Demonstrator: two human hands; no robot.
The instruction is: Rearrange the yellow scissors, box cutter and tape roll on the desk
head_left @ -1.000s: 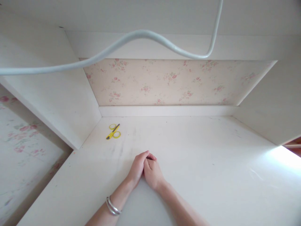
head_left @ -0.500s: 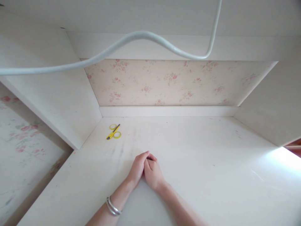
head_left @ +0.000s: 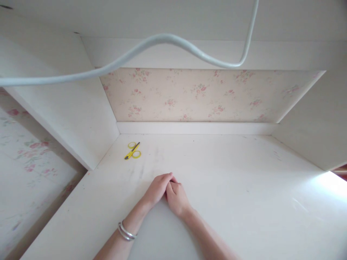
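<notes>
My left hand and my right hand are clasped together on the white desk top, fingers folded round each other. Silver bangles circle my left wrist. No object shows in either hand, though the palms are hidden. Beyond them to the left lie a yellow and dark utility knife and two yellow tape rings, one ring on its upper left side, the other on its lower right.
A pale cable crosses the upper view close to the camera. White panels enclose the desk at left and right. Behind it is floral wallpaper. Bright light falls on the right edge.
The view has shifted slightly, so the knife and rings appear a little further right. My left forearm and its bangles have moved slightly left; my hands stay clasped.
</notes>
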